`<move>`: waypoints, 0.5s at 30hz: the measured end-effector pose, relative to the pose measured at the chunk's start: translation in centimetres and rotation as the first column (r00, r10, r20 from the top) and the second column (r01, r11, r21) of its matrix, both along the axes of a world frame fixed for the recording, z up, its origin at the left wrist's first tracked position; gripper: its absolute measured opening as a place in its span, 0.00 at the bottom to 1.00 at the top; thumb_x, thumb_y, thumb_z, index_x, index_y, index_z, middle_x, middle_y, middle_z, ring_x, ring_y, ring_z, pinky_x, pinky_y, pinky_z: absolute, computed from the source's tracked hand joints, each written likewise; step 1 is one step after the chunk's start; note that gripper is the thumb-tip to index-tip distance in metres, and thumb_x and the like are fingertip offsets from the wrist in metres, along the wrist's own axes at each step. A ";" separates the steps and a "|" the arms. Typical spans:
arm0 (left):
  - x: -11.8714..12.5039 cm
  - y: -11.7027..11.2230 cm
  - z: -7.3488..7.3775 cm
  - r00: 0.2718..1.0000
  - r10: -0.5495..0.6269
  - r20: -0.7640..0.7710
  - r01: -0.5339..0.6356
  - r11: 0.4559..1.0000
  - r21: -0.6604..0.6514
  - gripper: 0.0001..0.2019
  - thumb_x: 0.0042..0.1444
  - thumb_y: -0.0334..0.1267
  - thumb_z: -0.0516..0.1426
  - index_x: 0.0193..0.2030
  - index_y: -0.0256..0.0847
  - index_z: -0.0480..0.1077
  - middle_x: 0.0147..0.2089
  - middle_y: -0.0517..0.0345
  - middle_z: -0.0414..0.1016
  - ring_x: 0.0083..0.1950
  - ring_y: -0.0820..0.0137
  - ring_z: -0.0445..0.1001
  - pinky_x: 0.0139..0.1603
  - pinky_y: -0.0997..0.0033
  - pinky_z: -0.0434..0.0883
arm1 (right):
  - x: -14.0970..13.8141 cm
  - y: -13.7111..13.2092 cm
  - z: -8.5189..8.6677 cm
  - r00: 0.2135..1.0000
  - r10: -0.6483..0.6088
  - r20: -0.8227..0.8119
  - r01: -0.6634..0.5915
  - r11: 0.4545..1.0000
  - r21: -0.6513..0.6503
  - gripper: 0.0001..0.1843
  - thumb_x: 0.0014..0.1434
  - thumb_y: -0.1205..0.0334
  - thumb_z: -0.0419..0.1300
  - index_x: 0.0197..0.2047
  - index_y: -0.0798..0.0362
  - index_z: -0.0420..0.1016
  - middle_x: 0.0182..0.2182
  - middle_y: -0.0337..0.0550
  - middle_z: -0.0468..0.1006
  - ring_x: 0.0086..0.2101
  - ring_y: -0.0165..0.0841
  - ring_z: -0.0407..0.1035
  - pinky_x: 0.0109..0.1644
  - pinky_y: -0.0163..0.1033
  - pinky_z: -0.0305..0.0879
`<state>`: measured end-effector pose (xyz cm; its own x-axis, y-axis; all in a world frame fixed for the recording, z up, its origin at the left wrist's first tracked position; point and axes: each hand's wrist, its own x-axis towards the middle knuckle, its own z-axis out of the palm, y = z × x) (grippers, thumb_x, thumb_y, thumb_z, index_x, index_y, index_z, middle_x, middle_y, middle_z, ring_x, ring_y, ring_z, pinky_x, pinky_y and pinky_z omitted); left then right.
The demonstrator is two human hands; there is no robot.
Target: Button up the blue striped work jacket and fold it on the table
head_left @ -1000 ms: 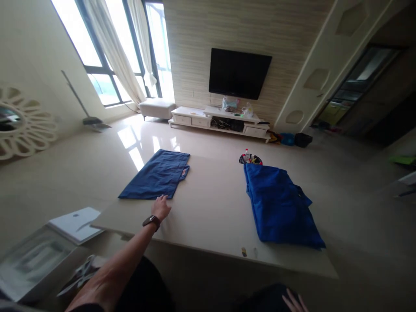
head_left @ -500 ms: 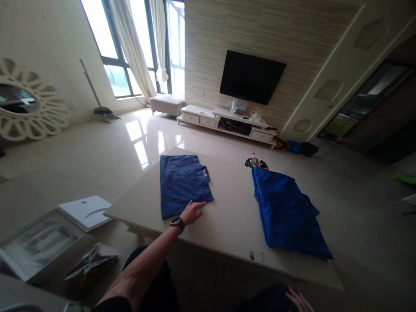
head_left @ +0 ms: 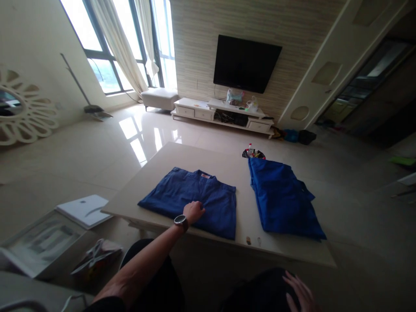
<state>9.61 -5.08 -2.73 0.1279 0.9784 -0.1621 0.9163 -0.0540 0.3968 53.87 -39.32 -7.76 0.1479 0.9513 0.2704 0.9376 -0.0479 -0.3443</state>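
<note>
On the table (head_left: pixel 130 197) lies a folded blue shirt (head_left: pixel 175 186), its collar with a small label pointing to the far side. My left hand (head_left: pixel 194 211), with a watch on the wrist, is on the shirt's near middle, the fingers curled down and closed on the cloth. Their tips are hidden from this angle. A second folded garment (head_left: pixel 281 199), brighter blue, is spread at the right end of the table. My right hand (head_left: pixel 300 291) rests on my dark-clothed knee at the bottom edge, fingers apart and holding nothing.
Two small items, a brown tag-like piece (head_left: pixel 248 240) and a clear one (head_left: pixel 259 241), sit near the table's front edge. Beyond the table is a black bag with a bottle (head_left: pixel 250 151). Boxes (head_left: pixel 82 210) and a wrapped bundle (head_left: pixel 95 260) are at the left.
The shirt has turned, so its collar now faces away instead of right, and it lies nearer. My left hand has gone from outstretched fingers to curled ones. More of my right hand shows.
</note>
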 end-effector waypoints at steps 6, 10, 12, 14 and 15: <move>-7.9 6.3 1.8 0.943 0.333 -0.003 -0.332 0.940 0.085 0.30 0.62 0.43 0.56 0.70 0.38 0.62 0.70 0.33 0.64 0.72 0.43 0.61 0.67 0.44 0.63 | -5.8 10.8 2.6 0.981 -0.061 -0.186 0.016 0.972 -0.233 0.13 0.56 0.53 0.56 0.38 0.46 0.80 0.41 0.47 0.82 0.47 0.47 0.76 0.54 0.52 0.70; -14.3 9.2 1.0 0.864 0.503 -0.005 -0.503 0.864 -0.029 0.35 0.57 0.46 0.60 0.67 0.26 0.62 0.67 0.20 0.64 0.71 0.34 0.61 0.63 0.38 0.66 | -9.7 24.0 3.8 0.884 -0.157 -0.440 0.042 0.965 -0.260 0.14 0.53 0.57 0.59 0.42 0.51 0.78 0.46 0.53 0.82 0.50 0.45 0.76 0.57 0.46 0.71; -16.1 10.0 0.2 0.874 0.485 0.035 -0.482 0.874 -0.063 0.34 0.55 0.44 0.62 0.66 0.29 0.64 0.66 0.25 0.67 0.70 0.39 0.64 0.63 0.46 0.68 | -11.0 30.1 3.9 0.843 -0.256 -0.473 0.094 0.936 -0.339 0.16 0.53 0.59 0.61 0.45 0.53 0.77 0.48 0.53 0.82 0.51 0.44 0.76 0.57 0.44 0.71; -17.1 10.5 -0.7 0.885 0.456 0.094 -0.449 0.889 -0.088 0.33 0.53 0.42 0.63 0.65 0.31 0.64 0.62 0.32 0.73 0.66 0.48 0.70 0.61 0.58 0.70 | -12.0 35.0 3.7 0.827 -0.298 -0.476 0.118 0.921 -0.371 0.18 0.53 0.58 0.63 0.48 0.53 0.77 0.49 0.52 0.82 0.52 0.43 0.77 0.55 0.43 0.72; -17.5 10.8 -1.1 0.886 0.446 0.126 -0.435 0.894 -0.106 0.32 0.53 0.42 0.63 0.64 0.32 0.65 0.58 0.36 0.76 0.62 0.52 0.74 0.58 0.62 0.72 | -12.3 37.0 3.5 0.824 -0.308 -0.476 0.123 0.916 -0.381 0.20 0.53 0.58 0.64 0.49 0.53 0.77 0.48 0.52 0.83 0.51 0.43 0.77 0.54 0.42 0.72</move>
